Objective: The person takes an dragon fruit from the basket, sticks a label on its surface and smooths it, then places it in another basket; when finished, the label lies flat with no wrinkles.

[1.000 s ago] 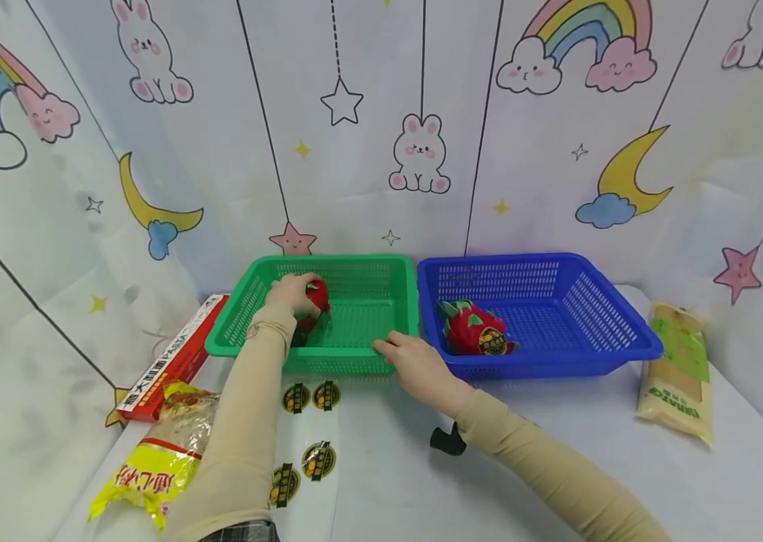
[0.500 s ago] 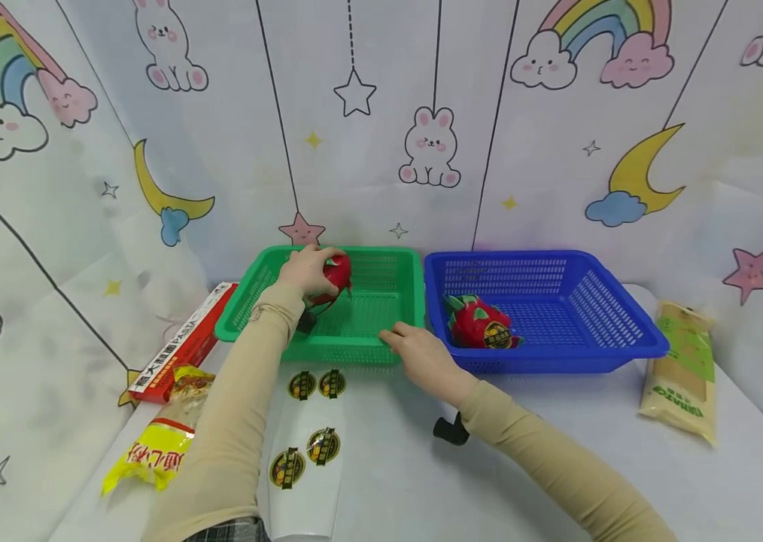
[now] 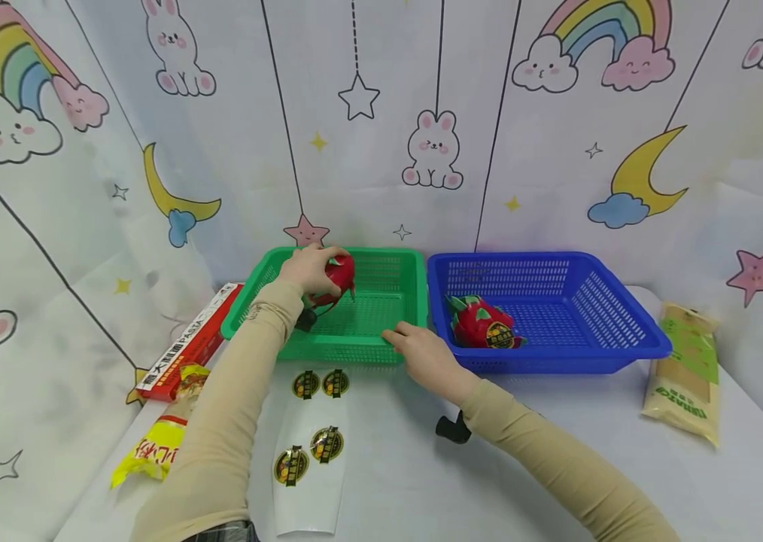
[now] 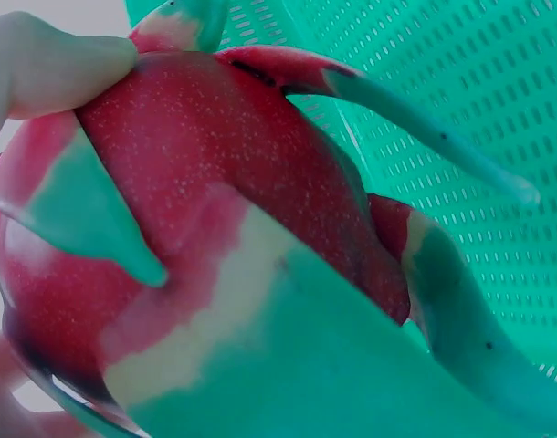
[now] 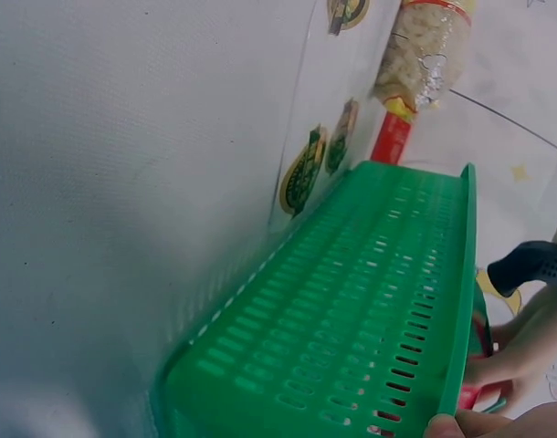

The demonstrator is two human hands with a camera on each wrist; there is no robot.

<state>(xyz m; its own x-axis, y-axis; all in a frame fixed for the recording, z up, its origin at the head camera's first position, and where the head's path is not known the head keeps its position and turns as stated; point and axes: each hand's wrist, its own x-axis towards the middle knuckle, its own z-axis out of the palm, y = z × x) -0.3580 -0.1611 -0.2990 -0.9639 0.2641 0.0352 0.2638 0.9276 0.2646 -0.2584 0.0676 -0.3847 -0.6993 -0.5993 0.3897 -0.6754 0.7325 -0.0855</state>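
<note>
In the head view my left hand (image 3: 307, 271) grips a red dragon fruit (image 3: 342, 277) over the left part of the green basket (image 3: 348, 350). The left wrist view shows this dragon fruit (image 4: 242, 155) large, its green-tipped scales spread out and my thumb (image 4: 68, 68) on its skin. My right hand (image 3: 425, 357) pinches the front rim of the green basket near its right corner. A second dragon fruit (image 3: 483, 324), bearing a round black-and-gold sticker (image 3: 500, 336), lies in the left end of the blue basket (image 3: 557, 361).
A backing sheet (image 3: 310, 512) with several round stickers (image 3: 326, 444) lies before the green basket. Left are a red pasta box (image 3: 185, 346) and a yellow-and-clear food bag (image 3: 158, 444); a beige-green packet (image 3: 685, 376) lies right. A patterned curtain (image 3: 368, 188) hangs behind.
My left hand has raised the dragon fruit a little and shifted it slightly right within the green basket. My right hand stays at the basket rim. The head view has shifted slightly.
</note>
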